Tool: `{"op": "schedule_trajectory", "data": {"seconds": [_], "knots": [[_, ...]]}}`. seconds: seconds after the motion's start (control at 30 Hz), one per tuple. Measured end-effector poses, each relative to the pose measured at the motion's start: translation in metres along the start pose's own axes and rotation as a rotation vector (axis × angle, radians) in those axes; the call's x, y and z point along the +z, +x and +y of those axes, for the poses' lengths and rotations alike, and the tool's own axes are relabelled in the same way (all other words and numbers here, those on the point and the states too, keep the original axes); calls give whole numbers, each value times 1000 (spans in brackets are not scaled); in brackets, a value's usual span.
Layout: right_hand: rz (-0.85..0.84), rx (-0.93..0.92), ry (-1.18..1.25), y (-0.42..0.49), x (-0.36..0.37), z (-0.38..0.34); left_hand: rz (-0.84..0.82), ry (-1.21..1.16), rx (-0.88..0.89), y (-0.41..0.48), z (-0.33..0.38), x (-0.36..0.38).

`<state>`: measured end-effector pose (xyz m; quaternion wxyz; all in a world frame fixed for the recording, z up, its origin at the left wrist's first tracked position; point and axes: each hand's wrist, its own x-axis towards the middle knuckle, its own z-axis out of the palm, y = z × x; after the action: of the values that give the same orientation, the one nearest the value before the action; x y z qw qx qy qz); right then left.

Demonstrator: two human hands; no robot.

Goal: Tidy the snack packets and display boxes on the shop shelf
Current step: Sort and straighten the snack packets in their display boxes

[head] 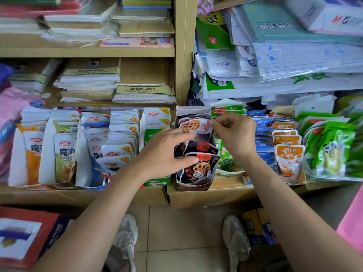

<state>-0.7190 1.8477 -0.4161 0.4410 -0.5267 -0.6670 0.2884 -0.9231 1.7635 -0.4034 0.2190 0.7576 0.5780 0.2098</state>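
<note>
A black display box (pixel 193 185) of black lotus-root snack packets (pixel 198 169) stands at the middle of the wooden shelf (pixel 225 185). My left hand (pixel 167 152) lies against the left side of these packets, fingers spread over the front ones. My right hand (pixel 233 132) pinches the top corner of the white lotus-root packet (pixel 193 125) at the back of the box. To the left stand boxes of white packets (pixel 119 138); to the right, orange packets (pixel 288 156) and green packets (pixel 332 150).
A green box (pixel 157 181) sits just left of the black box, partly behind my left arm. Stacks of paper and notebooks (pixel 88 81) fill the shelves above. Plastic folders (pixel 275 61) are piled at upper right. Cartons (pixel 25 236) rest on the tiled floor by my shoes.
</note>
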Motion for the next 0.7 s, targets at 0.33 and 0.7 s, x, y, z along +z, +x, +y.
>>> {"op": "schedule_trajectory", "data": {"seconds": [0.33,0.7], "knots": [[-14,-48,-33,-6,-2,2,217,-14,-21,-11,-4,0],[-192,-58,-28,-17,-10,5,513,127,-23,4,-1,10]]}}
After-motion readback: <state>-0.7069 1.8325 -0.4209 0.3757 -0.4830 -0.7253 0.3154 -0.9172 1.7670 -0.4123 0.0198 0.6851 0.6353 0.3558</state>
